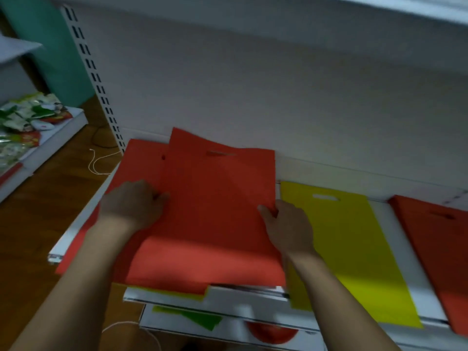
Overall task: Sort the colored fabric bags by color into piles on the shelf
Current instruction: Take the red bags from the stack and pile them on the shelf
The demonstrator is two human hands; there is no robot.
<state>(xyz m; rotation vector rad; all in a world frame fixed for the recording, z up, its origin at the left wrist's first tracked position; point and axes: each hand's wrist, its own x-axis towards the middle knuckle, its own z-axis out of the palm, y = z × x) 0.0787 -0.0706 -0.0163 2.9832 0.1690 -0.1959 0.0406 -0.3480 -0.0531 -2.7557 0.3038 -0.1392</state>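
Two hands' grip clamped on top red bag (215, 211) side edges, left hand (134, 203), right hand (286, 224)

Between my two hands I count two red bags: the top red bag (217, 211) and a second red bag (141, 158) lying under it, toward my left hand (134, 203). Just beside my right hand (288, 226) lies one yellow bag (354, 249), and further out on that side one more red bag (443, 249), so three red and one yellow.
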